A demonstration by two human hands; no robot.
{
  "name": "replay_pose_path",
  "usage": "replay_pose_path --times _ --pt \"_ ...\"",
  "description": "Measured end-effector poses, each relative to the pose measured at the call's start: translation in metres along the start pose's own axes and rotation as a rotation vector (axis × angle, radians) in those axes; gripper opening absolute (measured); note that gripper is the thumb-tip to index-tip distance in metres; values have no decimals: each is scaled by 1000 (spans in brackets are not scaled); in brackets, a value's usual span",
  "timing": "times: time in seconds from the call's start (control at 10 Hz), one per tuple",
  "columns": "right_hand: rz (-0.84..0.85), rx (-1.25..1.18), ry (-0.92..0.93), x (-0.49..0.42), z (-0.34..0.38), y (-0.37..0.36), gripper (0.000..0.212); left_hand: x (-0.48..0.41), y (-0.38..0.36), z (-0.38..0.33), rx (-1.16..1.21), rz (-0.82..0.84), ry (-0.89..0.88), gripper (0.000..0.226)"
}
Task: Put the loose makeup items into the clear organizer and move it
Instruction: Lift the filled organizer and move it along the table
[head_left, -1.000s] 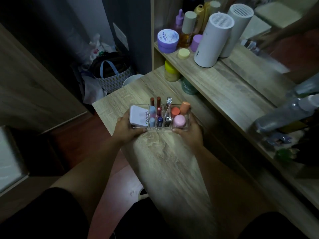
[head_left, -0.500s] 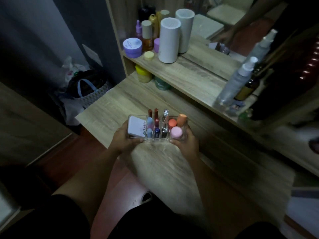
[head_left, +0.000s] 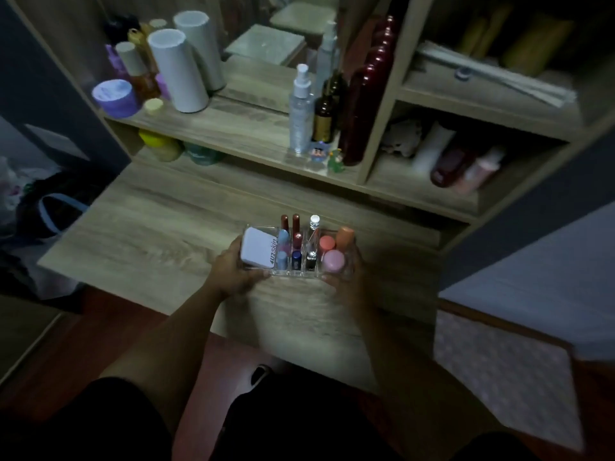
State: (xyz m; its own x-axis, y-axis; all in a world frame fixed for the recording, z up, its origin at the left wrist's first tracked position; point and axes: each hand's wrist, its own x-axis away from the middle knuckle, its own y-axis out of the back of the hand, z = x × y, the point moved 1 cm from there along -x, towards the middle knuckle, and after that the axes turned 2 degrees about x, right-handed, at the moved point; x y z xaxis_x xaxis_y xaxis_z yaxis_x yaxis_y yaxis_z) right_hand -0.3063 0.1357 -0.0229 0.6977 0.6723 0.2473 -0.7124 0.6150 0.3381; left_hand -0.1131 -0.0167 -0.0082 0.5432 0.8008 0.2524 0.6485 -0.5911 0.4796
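Note:
The clear organizer [head_left: 293, 272] is over the wooden desk [head_left: 149, 234], held at both ends. My left hand [head_left: 233, 272] grips its left side and my right hand [head_left: 347, 279] grips its right side. Inside it stand a white compact [head_left: 258, 247] on the left, several lipsticks [head_left: 295, 227] and a small glass bottle [head_left: 313, 227] in the middle, and a pink round pot [head_left: 333, 261], a coral pot [head_left: 326, 242] and an orange tube [head_left: 345, 236] on the right. I cannot tell whether the organizer touches the desk.
A shelf [head_left: 233, 134] behind the desk carries a white cylinder [head_left: 178, 71], a purple jar [head_left: 114, 98], a spray bottle [head_left: 301, 111] and dark red bottles [head_left: 362, 104]. A cubby [head_left: 442, 161] to the right holds more bottles. A bag [head_left: 53, 207] lies on the floor at left.
The view has swung right, bringing the right shelf cubbies and tall bottles into sight. Both hands keep hold of the organizer, which has moved rightward along the desk.

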Motion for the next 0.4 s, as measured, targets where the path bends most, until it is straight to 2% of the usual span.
replay_pose_path --times 0.1,0.2,0.4 --pt "22 50 -5 7 3 7 79 -5 -1 -3 -51 4 -3 95" --pt "-41 111 -23 11 2 25 76 -11 -17 -14 -43 72 -25 94" --pt "-66 121 -212 22 20 57 61 -32 -40 -34 -8 165 -125 87"
